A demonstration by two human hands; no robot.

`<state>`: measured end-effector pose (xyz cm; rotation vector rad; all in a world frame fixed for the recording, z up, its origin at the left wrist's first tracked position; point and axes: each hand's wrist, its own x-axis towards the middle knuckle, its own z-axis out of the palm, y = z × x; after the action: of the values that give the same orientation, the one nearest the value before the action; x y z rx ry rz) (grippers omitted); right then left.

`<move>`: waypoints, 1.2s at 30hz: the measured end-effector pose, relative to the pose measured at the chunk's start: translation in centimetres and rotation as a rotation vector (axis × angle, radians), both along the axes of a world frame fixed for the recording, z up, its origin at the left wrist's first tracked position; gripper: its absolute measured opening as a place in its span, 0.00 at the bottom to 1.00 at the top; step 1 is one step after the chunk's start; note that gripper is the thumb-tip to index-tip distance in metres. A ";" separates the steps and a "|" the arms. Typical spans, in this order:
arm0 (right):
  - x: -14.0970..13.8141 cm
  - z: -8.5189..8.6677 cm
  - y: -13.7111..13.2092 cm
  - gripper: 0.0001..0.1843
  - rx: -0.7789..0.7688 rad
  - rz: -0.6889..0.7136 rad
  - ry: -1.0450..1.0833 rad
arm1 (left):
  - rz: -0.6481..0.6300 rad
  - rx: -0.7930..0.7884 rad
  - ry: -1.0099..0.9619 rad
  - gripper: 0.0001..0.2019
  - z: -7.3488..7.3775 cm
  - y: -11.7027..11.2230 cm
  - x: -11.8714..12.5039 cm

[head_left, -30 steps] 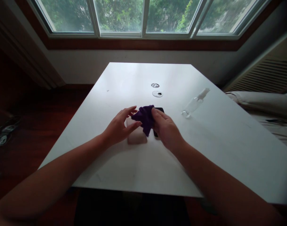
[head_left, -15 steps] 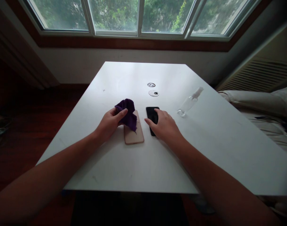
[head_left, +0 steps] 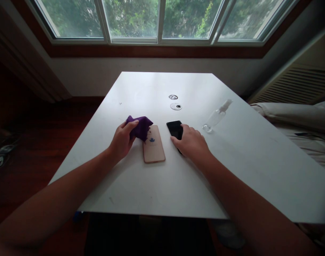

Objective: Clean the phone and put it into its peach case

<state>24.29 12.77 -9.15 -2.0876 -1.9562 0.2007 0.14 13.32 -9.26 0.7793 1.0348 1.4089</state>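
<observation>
My left hand (head_left: 122,139) pinches a dark purple cloth (head_left: 141,128) between thumb and fingers. The cloth hangs over the upper left corner of a gold phone (head_left: 155,149), which lies back up with a small dark leaf-like mark. To its right, my right hand (head_left: 193,142) is closed around a black phone (head_left: 175,128), thumb at the near left edge and fingers over the right side. Part of that phone is hidden under the palm, and I cannot tell whether it is fully on the table.
A clear spray bottle (head_left: 217,116) lies on its side on the white table (head_left: 151,193), right of the black phone. Two round fittings, a metallic one (head_left: 173,97) and a white one (head_left: 175,106), are set in the tabletop beyond the phones. A window (head_left: 159,21) is behind.
My left hand has drawn the cloth up and left, uncovering more of the gold phone's back. My right hand has closed on the black phone, which has turned slightly.
</observation>
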 end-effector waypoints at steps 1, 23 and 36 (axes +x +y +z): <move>0.2 -0.1 0.3 0.38 0.004 -0.012 0.044 | -0.015 0.004 0.005 0.13 0.0 -0.1 0.1; 0.7 2.2 0.5 0.08 -0.465 -0.179 1.552 | -0.059 -0.065 0.832 0.19 1.8 -0.2 -2.0; -2.3 2.1 -0.9 0.11 -0.468 -0.201 1.756 | -0.476 0.031 1.013 0.31 2.1 -2.4 -0.9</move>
<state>22.04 11.85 -7.07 -1.1683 -0.5721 1.7649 -0.73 10.97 -7.19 1.7134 1.4305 0.5705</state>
